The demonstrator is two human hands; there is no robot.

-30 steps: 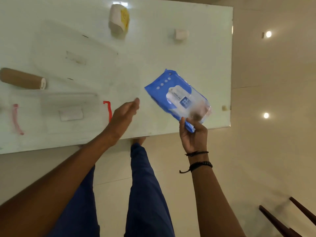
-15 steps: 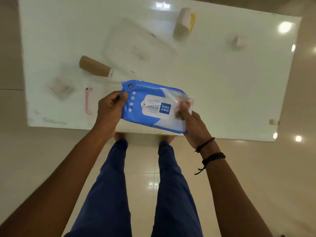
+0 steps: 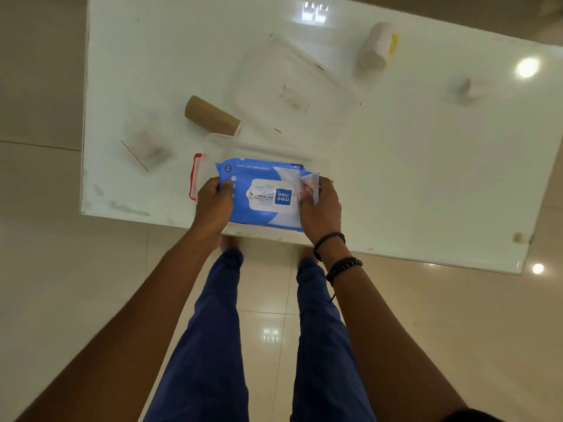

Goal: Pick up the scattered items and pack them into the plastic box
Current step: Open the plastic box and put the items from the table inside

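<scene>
A blue pack of wet wipes (image 3: pixel 265 194) lies flat inside the clear plastic box (image 3: pixel 259 147), which has a red handle clip (image 3: pixel 195 176) at its left end and stands at the table's near edge. My left hand (image 3: pixel 214 201) grips the pack's left end and my right hand (image 3: pixel 320 205) grips its right end. Scattered on the white table are a brown cardboard roll (image 3: pixel 211 116), a small clear packet (image 3: pixel 146 146), a white roll with a yellow end (image 3: pixel 376 47) and a small white block (image 3: pixel 473 86).
The box's clear lid (image 3: pixel 292 86) lies flat behind the box, mid-table. The white table (image 3: pixel 411 178) ends just in front of my legs; a beige tiled floor surrounds it. A small tan scrap (image 3: pixel 518 238) sits near the table's right front corner.
My left hand has taken the pack's free end. Both hands turned the pack level and carried it left and down into the clear box.
</scene>
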